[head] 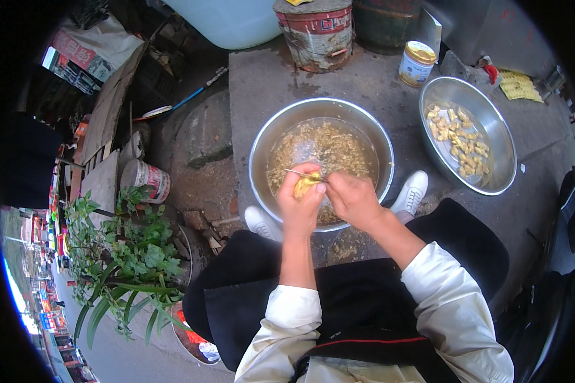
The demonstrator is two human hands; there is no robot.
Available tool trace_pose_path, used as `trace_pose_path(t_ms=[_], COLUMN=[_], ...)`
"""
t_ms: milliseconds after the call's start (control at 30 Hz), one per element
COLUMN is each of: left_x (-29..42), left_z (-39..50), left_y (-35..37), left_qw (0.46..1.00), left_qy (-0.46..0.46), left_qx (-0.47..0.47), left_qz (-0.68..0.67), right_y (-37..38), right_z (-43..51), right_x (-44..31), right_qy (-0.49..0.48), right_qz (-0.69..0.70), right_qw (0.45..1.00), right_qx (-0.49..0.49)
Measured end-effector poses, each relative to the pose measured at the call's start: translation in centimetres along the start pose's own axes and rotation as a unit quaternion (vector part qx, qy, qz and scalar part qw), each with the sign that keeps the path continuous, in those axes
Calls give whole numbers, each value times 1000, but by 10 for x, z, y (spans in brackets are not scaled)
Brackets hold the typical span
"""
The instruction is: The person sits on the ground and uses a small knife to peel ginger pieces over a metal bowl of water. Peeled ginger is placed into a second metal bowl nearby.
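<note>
My left hand (298,207) grips a yellow piece of ginger root (300,188) above a large stainless steel basin (323,102). In my right hand (357,200) is a small thin-bladed tool, likely a knife (303,174); its blade lies across the top of the ginger, and its handle is hidden by my fingers. Brownish water with many peel scraps (338,143) fills the bottom of this basin. To the right stands a second steel basin (504,139), where pale peeled ginger pieces (467,148) sit in shallow water.
A stained bucket (316,40) and a gold-lidded tin (417,63) stand behind the basins. White shoes (410,194) flank the near basin. Leafy potted plants (139,258) and a white tub (146,181) are at left. A yellow egg tray (520,86) lies far right.
</note>
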State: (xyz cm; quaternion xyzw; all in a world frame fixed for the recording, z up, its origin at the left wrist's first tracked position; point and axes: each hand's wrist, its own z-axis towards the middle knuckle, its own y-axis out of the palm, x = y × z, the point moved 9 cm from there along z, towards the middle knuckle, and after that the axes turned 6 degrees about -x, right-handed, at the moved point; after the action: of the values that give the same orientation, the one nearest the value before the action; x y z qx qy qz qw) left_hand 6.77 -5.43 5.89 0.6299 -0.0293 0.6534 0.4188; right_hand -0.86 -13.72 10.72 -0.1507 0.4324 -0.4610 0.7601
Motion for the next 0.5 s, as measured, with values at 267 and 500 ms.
trace_pose_path(t_ms=[267, 500], left_x=[16, 18], left_z=[1, 0], left_y=[1, 5], left_qw=[996, 997], left_qy=[14, 16], left_qx=[-71, -61], left_qz=[-61, -43], right_y=[-6, -16], right_z=[7, 16], right_x=[-1, -7], right_qy=[60, 48], right_qz=[169, 230], right_qw=[983, 971], right_qx=[-34, -43])
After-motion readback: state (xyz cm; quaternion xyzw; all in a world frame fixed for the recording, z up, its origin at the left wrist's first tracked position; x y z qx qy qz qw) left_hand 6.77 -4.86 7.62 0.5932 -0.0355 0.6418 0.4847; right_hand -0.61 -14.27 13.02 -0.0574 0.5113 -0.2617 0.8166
